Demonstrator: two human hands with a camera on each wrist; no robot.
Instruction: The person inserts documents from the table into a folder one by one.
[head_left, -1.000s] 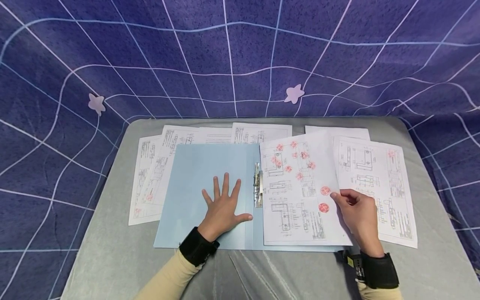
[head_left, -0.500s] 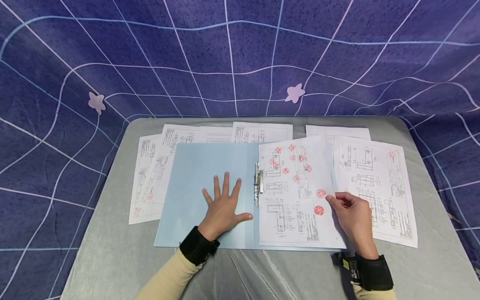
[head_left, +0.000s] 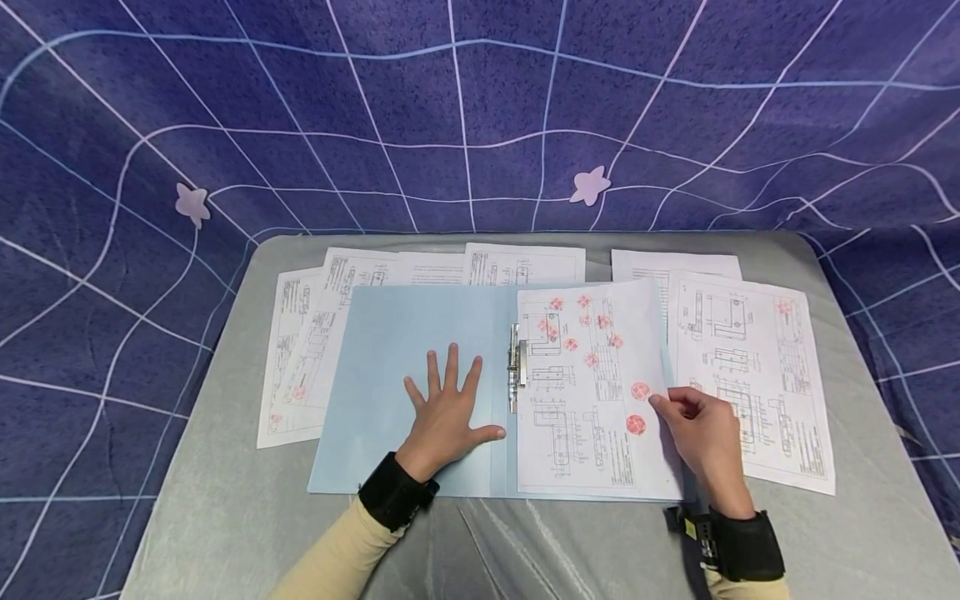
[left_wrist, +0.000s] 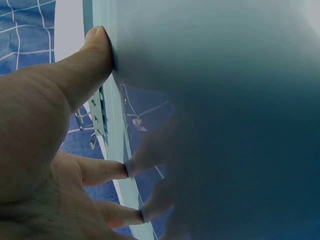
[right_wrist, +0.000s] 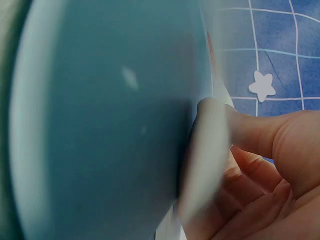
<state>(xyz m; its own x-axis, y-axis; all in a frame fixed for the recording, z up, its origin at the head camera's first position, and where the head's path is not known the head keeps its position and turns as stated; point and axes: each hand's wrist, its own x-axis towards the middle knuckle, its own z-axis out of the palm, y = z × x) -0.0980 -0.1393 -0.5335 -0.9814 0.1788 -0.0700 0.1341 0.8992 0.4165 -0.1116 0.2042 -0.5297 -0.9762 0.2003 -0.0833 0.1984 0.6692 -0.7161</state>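
A light blue folder point(head_left: 375, 375) lies open, with a metal lever clip point(head_left: 517, 367) along its spine. On its right side is a white sheet point(head_left: 570, 450) printed with technical drawings and red round stamps. My right hand point(head_left: 705, 437) pinches the sheet's right edge between thumb and fingers; that edge lifts slightly. In the right wrist view the right thumb point(right_wrist: 255, 131) lies against the pale, blurred paper edge. My left hand point(head_left: 444, 421) rests spread on the left cover, its thumb pointing toward the clip. The left wrist view shows the left fingers point(left_wrist: 102, 171) touching the glossy cover.
Several printed sheets lie around the folder on the grey cloth-covered table point(head_left: 225, 500): overlapping papers point(head_left: 288, 367) at the left, one sheet point(head_left: 525, 262) behind, and stamped drawings point(head_left: 795, 400) at the right. A blue grid-patterned curtain point(head_left: 420, 100) stands behind the table.
My right hand has moved left and slightly down with the stamped sheet, bringing its left edge against the clip and laying it flatter on the folder. The left hand has stayed put.
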